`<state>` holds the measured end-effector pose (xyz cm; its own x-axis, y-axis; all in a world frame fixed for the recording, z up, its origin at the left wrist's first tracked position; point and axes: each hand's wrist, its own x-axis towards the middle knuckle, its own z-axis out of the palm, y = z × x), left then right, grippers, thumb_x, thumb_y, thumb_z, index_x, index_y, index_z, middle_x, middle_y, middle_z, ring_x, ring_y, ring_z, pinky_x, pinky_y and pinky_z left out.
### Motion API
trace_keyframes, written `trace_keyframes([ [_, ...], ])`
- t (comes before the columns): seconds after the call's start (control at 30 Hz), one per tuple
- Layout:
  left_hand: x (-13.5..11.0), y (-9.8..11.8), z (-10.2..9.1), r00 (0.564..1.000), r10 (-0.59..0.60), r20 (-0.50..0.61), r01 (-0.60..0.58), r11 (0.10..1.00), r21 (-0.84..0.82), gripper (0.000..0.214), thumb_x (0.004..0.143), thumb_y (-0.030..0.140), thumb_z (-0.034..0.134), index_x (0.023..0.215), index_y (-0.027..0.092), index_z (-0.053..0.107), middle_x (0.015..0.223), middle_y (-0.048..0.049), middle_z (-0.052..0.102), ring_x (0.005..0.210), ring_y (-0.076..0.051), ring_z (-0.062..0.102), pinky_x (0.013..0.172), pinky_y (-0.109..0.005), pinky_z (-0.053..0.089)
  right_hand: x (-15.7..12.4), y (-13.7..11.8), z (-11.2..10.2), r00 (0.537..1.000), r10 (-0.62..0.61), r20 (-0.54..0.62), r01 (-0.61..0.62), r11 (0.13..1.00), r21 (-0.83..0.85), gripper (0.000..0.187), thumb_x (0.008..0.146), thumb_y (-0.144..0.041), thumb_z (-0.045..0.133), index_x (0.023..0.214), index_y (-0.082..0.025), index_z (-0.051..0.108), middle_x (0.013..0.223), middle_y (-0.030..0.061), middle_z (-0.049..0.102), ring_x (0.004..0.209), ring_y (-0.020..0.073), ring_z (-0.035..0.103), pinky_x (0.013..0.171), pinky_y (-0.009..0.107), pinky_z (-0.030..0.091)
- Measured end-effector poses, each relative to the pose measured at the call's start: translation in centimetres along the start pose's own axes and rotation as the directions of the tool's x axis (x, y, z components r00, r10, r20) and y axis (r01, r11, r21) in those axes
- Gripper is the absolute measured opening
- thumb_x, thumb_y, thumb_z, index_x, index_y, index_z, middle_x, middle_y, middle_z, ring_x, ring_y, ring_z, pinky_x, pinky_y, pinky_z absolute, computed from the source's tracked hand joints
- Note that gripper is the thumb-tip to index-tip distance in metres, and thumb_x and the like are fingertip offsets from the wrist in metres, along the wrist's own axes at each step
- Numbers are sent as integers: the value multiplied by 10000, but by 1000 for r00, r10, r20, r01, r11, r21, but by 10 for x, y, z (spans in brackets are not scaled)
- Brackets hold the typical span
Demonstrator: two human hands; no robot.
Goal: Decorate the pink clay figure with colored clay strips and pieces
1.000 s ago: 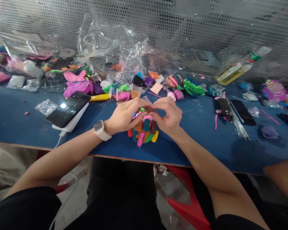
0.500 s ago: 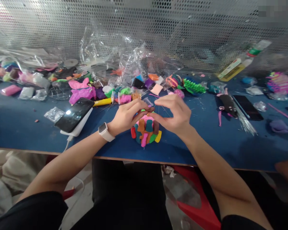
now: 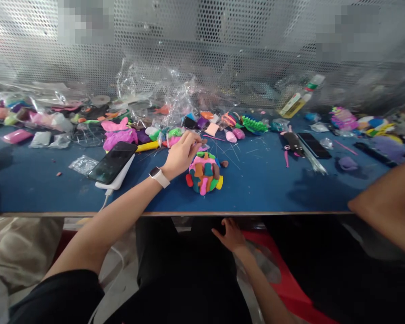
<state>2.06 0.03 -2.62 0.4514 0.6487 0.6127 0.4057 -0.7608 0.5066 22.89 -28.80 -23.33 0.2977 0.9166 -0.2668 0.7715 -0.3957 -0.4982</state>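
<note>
A round figure of many-coloured modelling clay (image 3: 204,173) sits on the blue table in front of me, with pink, brown, teal, red and yellow pieces on it. Just above its upper left side is my left hand (image 3: 182,155), with a watch on the wrist. Its fingertips pinch a small brown piece of clay (image 3: 204,141). A little brown lump (image 3: 224,164) lies on the table to the right of the figure. Below the table edge, over my lap, my right hand (image 3: 232,236) is empty with its fingers apart.
A phone (image 3: 113,162) rests on a white block with a cable at left. Behind are clay packets, plastic wrap and thin clear strands. Toward the right lie a dark mouse-like figure (image 3: 293,143), another phone (image 3: 314,145) and a bottle (image 3: 300,99). Another person's arm (image 3: 388,202) reaches in at right.
My right hand has left the clay figure and dropped below the table edge. My left hand has lifted slightly off the figure. A brown lump now shows beside it. The view has turned right.
</note>
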Motion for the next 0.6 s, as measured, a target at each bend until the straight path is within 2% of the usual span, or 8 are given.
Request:
trace_keyframes([
  [0.1, 1, 2, 0, 1000, 5, 4, -5, 1000, -6, 162, 1183, 283, 518, 1223, 204, 653, 1248, -121, 733, 929, -194, 701, 832, -334, 573, 31, 19, -1, 998, 57, -30, -55, 995, 79, 454, 874, -624, 829, 1166, -300, 705, 1383, 186, 796, 1494, 480, 683, 1300, 620, 532],
  [0.17, 1, 1, 0, 1000, 10, 3, -9, 1000, -2, 161, 1181, 282, 524, 1230, 201, 655, 1249, -121, 727, 924, -190, 701, 850, -336, 581, 48, 24, -2, 997, 60, -46, -55, 992, 118, 507, 900, -637, 793, 1245, -271, 725, 1384, 195, 808, 1604, 468, 607, 1377, 605, 455],
  [0.2, 1, 0, 0, 1000, 16, -1, -16, 1000, 3, 162, 1181, 278, 523, 1230, 200, 656, 1245, -121, 724, 932, -191, 703, 861, -338, 585, 57, 25, -2, 997, 56, -47, -48, 989, 140, 486, 924, -634, 764, 1243, -269, 738, 1340, 181, 827, 1602, 446, 618, 1387, 584, 444],
  [0.27, 1, -3, 0, 999, 40, -19, -40, 999, 4, 157, 1179, 268, 520, 1223, 201, 656, 1228, -119, 718, 957, -197, 706, 883, -342, 591, 70, 28, -2, 998, 39, -47, -29, 983, 183, 440, 945, -608, 738, 1236, -279, 760, 1264, 134, 856, 1533, 390, 687, 1369, 536, 470],
  [0.37, 2, -12, 3, 995, 79, -65, -81, 997, -21, 129, 1170, 250, 536, 1194, 204, 654, 1197, -111, 711, 971, -203, 710, 897, -344, 592, 75, 37, 0, 996, 54, -73, -36, 974, 225, 449, 896, -554, 770, 1233, -258, 778, 1268, 131, 865, 1472, 381, 724, 1324, 543, 505],
  [0.43, 2, -18, 5, 993, 87, -82, -90, 995, -35, 105, 1164, 244, 556, 1182, 205, 652, 1191, -107, 711, 956, -201, 713, 887, -343, 593, 64, 45, 1, 995, 62, -74, -41, 968, 249, 463, 868, -588, 779, 1158, -228, 791, 1237, 151, 867, 1358, 390, 774, 1251, 536, 559],
  [0.5, 3, -22, 6, 993, 85, -83, -88, 995, -38, 88, 1163, 247, 572, 1181, 207, 649, 1202, -105, 710, 941, -197, 716, 872, -341, 595, 49, 53, 1, 997, 59, -51, -43, 961, 273, 468, 845, -669, 778, 994, -225, 783, 1095, 147, 869, 1133, 373, 824, 1119, 508, 626],
  [0.6, 4, -25, 7, 992, 95, -80, -98, 994, -44, 74, 1164, 257, 594, 1180, 210, 649, 1212, -106, 708, 936, -196, 724, 851, -339, 600, 39, 59, -1, 997, 67, -45, -51, 956, 290, 507, 791, -748, 804, 836, -249, 725, 948, 115, 840, 985, 347, 803, 1056, 504, 637],
])
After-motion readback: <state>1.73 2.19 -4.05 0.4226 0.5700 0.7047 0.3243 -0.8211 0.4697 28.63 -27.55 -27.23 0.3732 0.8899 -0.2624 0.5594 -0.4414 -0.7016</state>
